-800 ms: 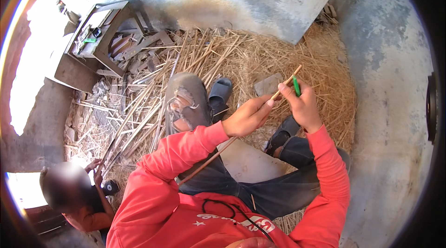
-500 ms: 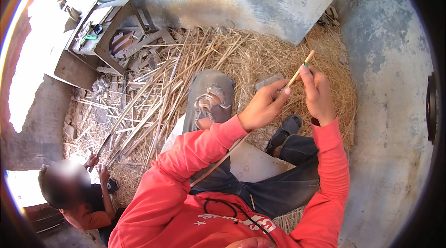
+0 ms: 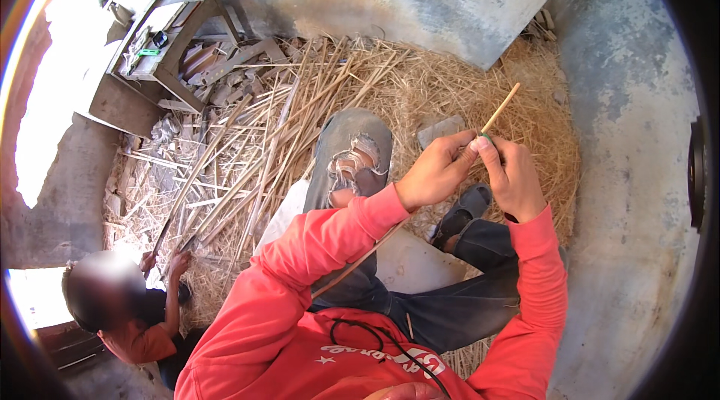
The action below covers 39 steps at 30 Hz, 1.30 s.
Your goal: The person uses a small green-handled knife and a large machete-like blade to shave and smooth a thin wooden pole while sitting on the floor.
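A long thin wooden stick (image 3: 501,107), pale and smooth at its upper end, runs slantwise through both hands. Its lower part passes under my left forearm toward my lap. My left hand (image 3: 437,169) is closed round the stick, thumb pressed along it. Right beside it, my right hand (image 3: 516,179) is closed with its thumb on a small green thing (image 3: 486,137) lying against the stick. Most of that green thing is hidden by my fingers, so its kind cannot be made out. The two thumbs nearly touch.
Long split sticks (image 3: 262,145) lie heaped at the left, with straw-like shavings (image 3: 532,122) beyond my hands. A worn wooden table (image 3: 176,47) stands far left. At the lower left a person (image 3: 124,310) holds long strips. A curved wall (image 3: 637,175) rises at my right.
My right hand, with the green thing, has come down the stick toward my left hand. More of the stick's upper end now shows. My left hand still grips the stick.
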Each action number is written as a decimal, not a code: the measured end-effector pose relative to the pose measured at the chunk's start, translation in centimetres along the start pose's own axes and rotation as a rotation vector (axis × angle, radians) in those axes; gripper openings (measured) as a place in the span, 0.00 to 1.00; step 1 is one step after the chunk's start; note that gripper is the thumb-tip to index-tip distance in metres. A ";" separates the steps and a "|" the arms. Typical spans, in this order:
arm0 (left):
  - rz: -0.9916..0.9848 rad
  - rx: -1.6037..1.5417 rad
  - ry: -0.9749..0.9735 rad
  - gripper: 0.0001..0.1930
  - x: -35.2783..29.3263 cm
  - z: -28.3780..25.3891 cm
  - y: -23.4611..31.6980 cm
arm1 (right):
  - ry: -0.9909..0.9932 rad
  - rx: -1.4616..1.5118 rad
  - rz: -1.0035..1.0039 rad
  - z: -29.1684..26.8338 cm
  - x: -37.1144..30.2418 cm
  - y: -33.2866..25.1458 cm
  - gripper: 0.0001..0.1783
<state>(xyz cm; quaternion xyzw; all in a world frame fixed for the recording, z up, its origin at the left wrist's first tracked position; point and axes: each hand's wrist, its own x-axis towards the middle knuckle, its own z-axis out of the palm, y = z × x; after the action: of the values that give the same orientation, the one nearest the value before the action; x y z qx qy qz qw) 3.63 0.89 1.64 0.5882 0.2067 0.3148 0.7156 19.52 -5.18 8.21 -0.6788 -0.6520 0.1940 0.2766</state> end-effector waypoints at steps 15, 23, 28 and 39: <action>-0.119 -0.049 -0.062 0.25 -0.2 0.4 -0.9 | 0.055 -0.128 -0.006 -0.7 0.0 3.7 0.38; -0.116 0.004 -0.310 0.23 -2.8 0.7 -0.6 | 0.485 -0.112 0.373 -11.0 1.8 17.2 0.38; -0.139 -0.165 -0.219 0.25 -1.5 -0.6 -0.2 | 0.439 0.027 0.251 -9.1 -1.0 13.3 0.36; -0.230 -0.145 -0.162 0.22 -1.8 -0.9 -2.2 | 0.018 -0.048 0.074 0.8 -1.9 3.4 0.30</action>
<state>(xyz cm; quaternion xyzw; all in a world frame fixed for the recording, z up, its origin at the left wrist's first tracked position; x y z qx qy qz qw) 2.18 0.06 -0.83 0.5309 0.1909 0.1966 0.8019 21.52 -6.94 5.23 -0.7105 -0.6285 0.1821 0.2588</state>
